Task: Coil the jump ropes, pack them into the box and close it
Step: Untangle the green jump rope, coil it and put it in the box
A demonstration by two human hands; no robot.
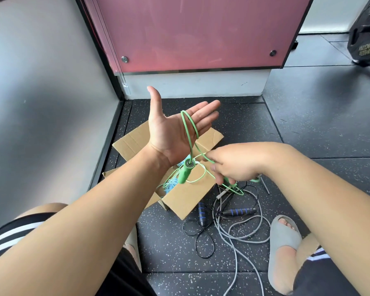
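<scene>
Your left hand (173,133) is held up with the palm open and the fingers (203,116) straight and together, so it works as a form for the coil: one loop of the green rope (189,129) lies over them, and its handle (185,173) hangs below your wrist as a weight. Your right hand (233,165) is lower, just above the box (188,197), and its fingers pinch the same rope, I think to bring the next turn up to the palm. The box stands open on the floor (308,129), flaps out, ready to receive. I count four ropes: the green rope in your hands, a blue rope (169,186) already inside the box, and a black rope (203,242) and a grey rope (235,233) loose and tangled on the floor beside it. The black rope shows two handles.
</scene>
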